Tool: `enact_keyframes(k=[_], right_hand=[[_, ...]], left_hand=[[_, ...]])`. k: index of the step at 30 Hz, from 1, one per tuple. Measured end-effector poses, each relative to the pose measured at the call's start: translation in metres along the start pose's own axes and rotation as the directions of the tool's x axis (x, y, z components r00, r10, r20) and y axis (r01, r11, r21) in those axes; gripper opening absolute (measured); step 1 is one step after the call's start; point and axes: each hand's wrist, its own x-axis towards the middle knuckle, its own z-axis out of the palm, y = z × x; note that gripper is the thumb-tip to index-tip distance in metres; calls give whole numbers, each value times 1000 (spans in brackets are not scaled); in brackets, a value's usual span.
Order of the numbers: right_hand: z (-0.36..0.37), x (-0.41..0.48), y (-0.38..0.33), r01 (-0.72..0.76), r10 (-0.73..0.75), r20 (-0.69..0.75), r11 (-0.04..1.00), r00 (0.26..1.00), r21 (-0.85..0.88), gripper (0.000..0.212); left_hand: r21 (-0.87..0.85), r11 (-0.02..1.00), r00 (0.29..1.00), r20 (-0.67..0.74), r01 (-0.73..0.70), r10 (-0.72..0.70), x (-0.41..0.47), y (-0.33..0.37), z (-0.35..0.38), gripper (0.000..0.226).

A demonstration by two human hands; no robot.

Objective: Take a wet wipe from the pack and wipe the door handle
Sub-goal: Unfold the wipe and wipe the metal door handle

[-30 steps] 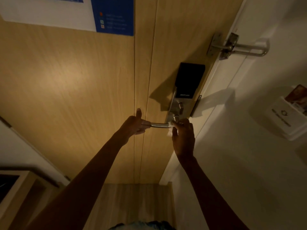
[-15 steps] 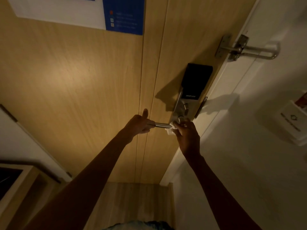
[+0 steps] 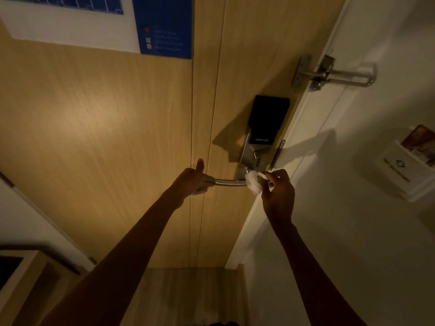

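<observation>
A silver lever door handle (image 3: 229,183) sticks out from the smart lock (image 3: 267,128) on the wooden door (image 3: 117,137). My left hand (image 3: 194,181) grips the free end of the lever, thumb raised. My right hand (image 3: 277,192) pinches a crumpled white wet wipe (image 3: 253,183) against the handle's base, where the lever meets the lock plate. The wipe pack is not in view.
A metal swing-bar door guard (image 3: 334,75) bridges door and white frame at the upper right. A white card holder (image 3: 404,170) hangs on the right wall. A blue and white notice (image 3: 162,27) is fixed to the door's top. Wooden furniture (image 3: 21,278) stands lower left.
The wipe now shows bunched at the handle's base, and my right hand has shifted slightly right and back from the lever. My left hand keeps its grip on the lever's end.
</observation>
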Motion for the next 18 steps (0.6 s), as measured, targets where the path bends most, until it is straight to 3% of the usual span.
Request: enact_keyframes(k=[5,13,18], right_hand=[[2,0,-9,-42,46,-95,998,994,45,19],[32,-2,-25,63,-53,211,997,976,-42,25],[40,-12,-21,124,-113,231,992,966,-30,25]], left_hand=[[-23,999,1000,-8,23,-23,-3,2,3,69],[-11,1000,1000,0,24,-24,-6,3,2,69],[-15,999,999,13,43,-43,-5,2,1,71]])
